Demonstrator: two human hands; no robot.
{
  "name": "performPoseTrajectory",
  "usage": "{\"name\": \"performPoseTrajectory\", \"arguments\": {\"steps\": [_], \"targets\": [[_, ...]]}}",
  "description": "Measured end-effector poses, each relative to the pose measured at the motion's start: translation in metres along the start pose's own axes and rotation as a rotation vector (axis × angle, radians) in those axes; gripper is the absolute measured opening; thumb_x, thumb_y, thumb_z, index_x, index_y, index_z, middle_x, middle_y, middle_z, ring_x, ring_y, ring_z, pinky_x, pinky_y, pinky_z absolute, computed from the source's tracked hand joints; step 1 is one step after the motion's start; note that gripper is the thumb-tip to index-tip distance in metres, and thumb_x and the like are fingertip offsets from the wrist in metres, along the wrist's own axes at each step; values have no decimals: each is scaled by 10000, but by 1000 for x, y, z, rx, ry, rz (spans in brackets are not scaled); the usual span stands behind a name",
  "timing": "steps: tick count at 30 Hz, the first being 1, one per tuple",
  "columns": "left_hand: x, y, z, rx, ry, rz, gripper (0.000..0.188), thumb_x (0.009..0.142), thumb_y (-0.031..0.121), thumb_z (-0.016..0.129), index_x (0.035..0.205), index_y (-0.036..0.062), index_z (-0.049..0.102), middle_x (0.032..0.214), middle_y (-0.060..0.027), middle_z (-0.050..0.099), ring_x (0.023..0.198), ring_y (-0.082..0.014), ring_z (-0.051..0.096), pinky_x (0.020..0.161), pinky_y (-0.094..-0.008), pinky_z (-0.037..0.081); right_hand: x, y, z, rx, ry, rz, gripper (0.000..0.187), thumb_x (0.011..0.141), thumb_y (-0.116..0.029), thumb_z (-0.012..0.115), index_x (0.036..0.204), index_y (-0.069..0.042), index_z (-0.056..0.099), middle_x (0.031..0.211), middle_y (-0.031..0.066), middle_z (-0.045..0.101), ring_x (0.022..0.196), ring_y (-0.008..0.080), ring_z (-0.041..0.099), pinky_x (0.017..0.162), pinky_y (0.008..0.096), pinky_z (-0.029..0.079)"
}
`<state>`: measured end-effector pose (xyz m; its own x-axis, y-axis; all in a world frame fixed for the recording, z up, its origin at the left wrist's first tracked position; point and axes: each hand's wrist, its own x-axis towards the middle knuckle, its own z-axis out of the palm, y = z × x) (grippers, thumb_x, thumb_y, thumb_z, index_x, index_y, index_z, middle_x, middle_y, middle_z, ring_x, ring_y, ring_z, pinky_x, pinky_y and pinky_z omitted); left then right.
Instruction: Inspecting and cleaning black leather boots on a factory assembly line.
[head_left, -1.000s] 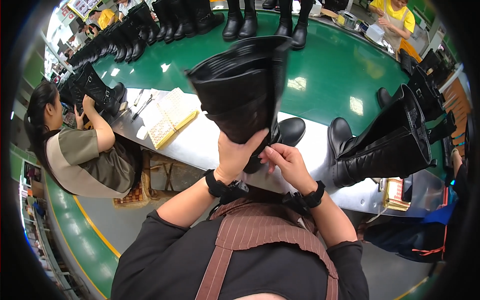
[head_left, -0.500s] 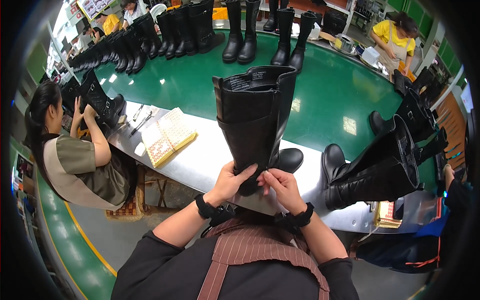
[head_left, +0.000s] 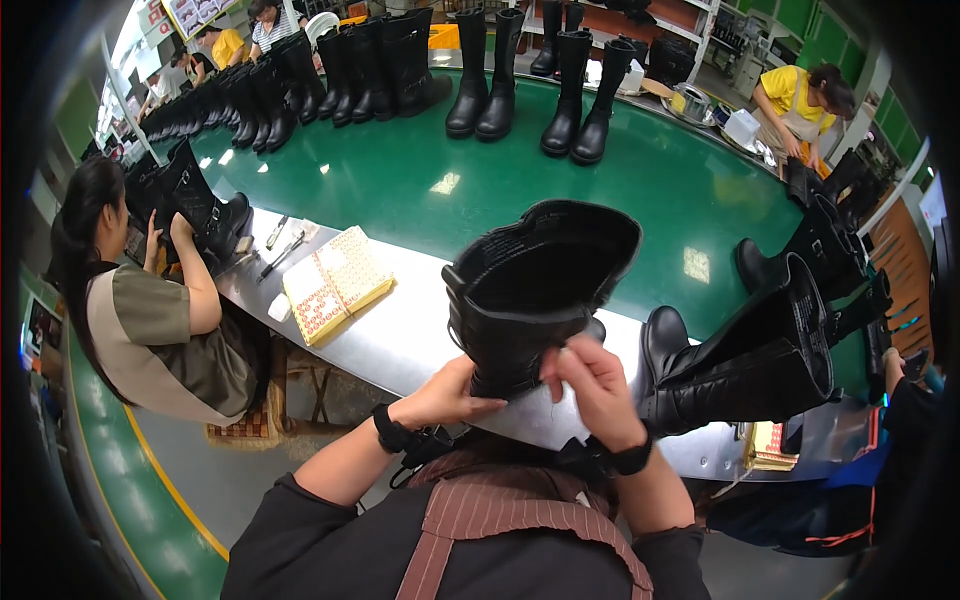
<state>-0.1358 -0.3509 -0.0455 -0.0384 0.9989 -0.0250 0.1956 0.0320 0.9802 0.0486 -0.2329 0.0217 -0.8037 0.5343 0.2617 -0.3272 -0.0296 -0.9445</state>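
Observation:
A tall black boot (head_left: 520, 345) stands in front of me at the metal table edge, its open top tipped toward me. My left hand (head_left: 450, 392) grips it low on its left side, thumb on the leather. At the boot's right side is my right hand (head_left: 598, 385), with thumb and fingers pinched together. What the pinch holds is hidden and blurred; a faint thin strand seems to hang below it. Most of the boot's foot is hidden behind the shaft. To the right, another pair of tall black boots (head_left: 745, 365) leans over on the table.
Left of my boot lies a tied stack of yellow-and-white printed paper (head_left: 335, 285), with a brush-like tool (head_left: 283, 255) beyond it. Rows of black boots (head_left: 365, 75) stand across the green surface (head_left: 400, 180). A co-worker (head_left: 150, 310) sits at the left, handling a boot.
The boot's top has tipped toward me and to the right, showing more of its inside. My right hand has shifted slightly right, staying pinched; my left hand keeps its grip.

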Motion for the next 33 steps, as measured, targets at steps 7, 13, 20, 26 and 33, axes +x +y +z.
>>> {"name": "performPoseTrajectory", "arguments": {"steps": [7, 13, 20, 26, 33], "targets": [[-7, 16, -2, -44, -33, -33, 812, 736, 73, 800, 1420, 18, 366, 1410, -123, 435, 1335, -221, 378, 1101, -366, 309, 14, -42, 9, -152, -73, 10, 278, 1008, -179, 496, 902, 42, 628, 808, 81, 627, 645, 119, 595, 624, 256, 481], [-12, 138, -30, 476, 710, 960, 849, 644, 250, 796, 1365, 19, 413, 1331, -189, 455, 1325, -386, 345, 1127, -520, 197, 10, -42, 12, -198, -79, 39, 243, 992, -138, 523, 891, 51, 639, 802, 65, 636, 666, 101, 591, 614, 238, 475], [0, 211, -5, 1110, 585, 616, 427, 618, 141, 735, 1043, 102, 712, 783, -41, 543, 958, -301, 522, 1068, -593, 257, 10, -40, 15, -263, -35, -28, 229, 984, -135, 537, 890, 48, 636, 789, 67, 626, 652, 108, 594, 605, 246, 479], [5, 201, -8, 1077, 531, 738, 426, 629, -4, 693, 982, 225, 766, 655, 17, 408, 796, -228, 476, 1053, -562, 302, 11, -40, 18, -224, -61, 11, 238, 991, -143, 529, 892, 44, 638, 804, 64, 629, 653, 107, 588, 609, 247, 478], [-13, 37, -22, 407, 498, 577, 1416, 520, 397, 948, 1512, 42, 1, 1499, -220, 235, 1377, -366, 291, 1147, -479, 204, 3, -42, 9, -138, -80, 80, 263, 1003, -165, 510, 894, 41, 632, 829, 60, 634, 663, 100, 580, 617, 236, 460]]}}
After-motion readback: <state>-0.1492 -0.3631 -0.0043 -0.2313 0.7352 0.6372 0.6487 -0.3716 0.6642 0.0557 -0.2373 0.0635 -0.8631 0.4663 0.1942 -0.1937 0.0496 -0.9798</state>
